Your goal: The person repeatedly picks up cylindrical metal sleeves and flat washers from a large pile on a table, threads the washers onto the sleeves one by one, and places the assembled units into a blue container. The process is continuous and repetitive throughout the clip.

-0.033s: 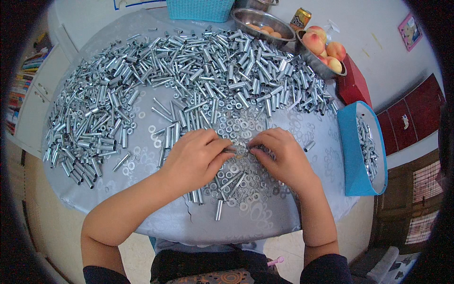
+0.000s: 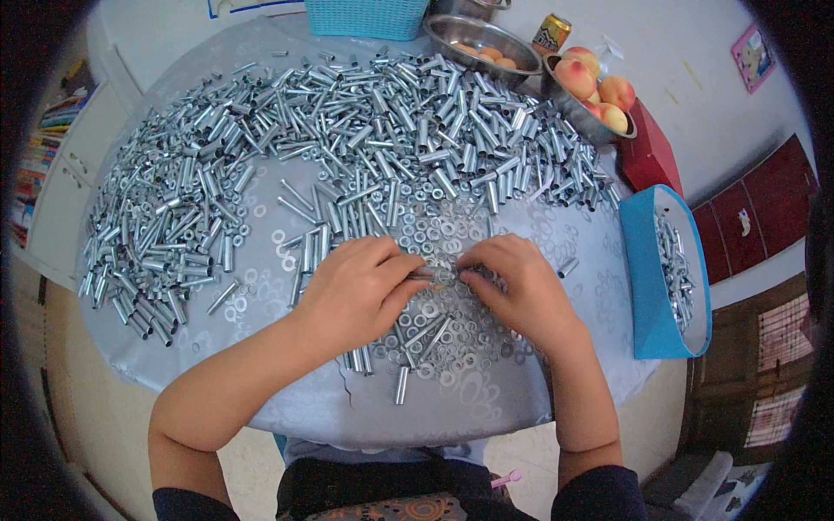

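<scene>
Over the middle of a pile of flat washers (image 2: 447, 379), my two hands face each other a small gap apart. My left hand (image 2: 352, 286) is closed, thumb and fingers pinching a slim metal bolt (image 2: 422, 274) that points to the right. Opposite it, my right hand (image 2: 517, 282) has its fingers curled together toward the bolt's end; what they hold, if anything, is too small to make out. Loose bolts (image 2: 292, 207) and metal sleeves (image 2: 402, 385) lie around both hands, and nuts (image 2: 420, 235) sit among the washers just beyond.
A wide heap of metal sleeves and bolts (image 2: 365, 122) curves across the table's far and left sides. On the right stands a blue fabric bin (image 2: 647, 286) of metal parts. Behind are a bowl of eggs (image 2: 443, 35), a bowl of peaches (image 2: 599, 130), a can (image 2: 552, 35) and a turquoise basket (image 2: 365, 19).
</scene>
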`<action>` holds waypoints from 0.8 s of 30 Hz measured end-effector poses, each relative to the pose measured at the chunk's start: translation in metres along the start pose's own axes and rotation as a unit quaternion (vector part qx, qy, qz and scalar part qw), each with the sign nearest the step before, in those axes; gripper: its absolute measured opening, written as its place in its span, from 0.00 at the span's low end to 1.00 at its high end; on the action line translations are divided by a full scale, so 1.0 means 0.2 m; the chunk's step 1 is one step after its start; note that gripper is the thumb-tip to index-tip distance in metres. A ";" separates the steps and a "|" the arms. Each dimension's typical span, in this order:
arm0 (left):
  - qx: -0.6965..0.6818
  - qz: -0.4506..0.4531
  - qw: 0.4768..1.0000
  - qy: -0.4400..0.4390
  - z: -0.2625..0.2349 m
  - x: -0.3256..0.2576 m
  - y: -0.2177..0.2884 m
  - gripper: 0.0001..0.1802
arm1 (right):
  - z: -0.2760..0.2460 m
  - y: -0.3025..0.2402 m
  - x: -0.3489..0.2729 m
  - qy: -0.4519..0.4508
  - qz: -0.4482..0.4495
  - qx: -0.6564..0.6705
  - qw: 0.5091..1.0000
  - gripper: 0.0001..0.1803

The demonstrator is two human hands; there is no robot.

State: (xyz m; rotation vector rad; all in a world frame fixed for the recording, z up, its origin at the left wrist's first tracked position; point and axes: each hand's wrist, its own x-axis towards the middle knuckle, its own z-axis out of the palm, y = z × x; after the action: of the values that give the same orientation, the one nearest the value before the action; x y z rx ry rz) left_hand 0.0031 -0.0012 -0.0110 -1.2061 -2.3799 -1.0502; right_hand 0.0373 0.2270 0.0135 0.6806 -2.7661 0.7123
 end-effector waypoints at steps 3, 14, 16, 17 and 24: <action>0.005 -0.012 1.000 -0.008 0.00 -0.01 0.00 0.11 | -0.01 -0.01 0.01 0.004 0.008 0.006 1.000 0.12; 0.018 -0.033 0.999 -0.004 -0.02 0.00 -0.01 0.11 | -0.02 -0.02 0.01 0.034 -0.008 -0.039 0.999 0.15; 0.021 -0.041 0.999 0.002 -0.02 0.00 -0.02 0.11 | -0.03 -0.04 0.02 0.026 -0.002 -0.011 1.000 0.14; 0.020 -0.045 0.999 0.006 -0.02 0.00 -0.02 0.11 | -0.03 -0.04 0.02 0.022 0.001 0.001 1.000 0.13; -0.009 -0.087 0.995 0.041 -0.06 0.03 -0.03 0.10 | 0.09 -0.06 0.03 -0.010 -0.069 0.022 0.997 0.20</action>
State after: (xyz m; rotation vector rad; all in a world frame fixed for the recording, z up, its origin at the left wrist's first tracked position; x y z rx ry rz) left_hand -0.0058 -0.0086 -0.0024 -0.9556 -2.4511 -1.1526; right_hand 0.0368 0.2060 0.0046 0.8815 -2.6974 0.7419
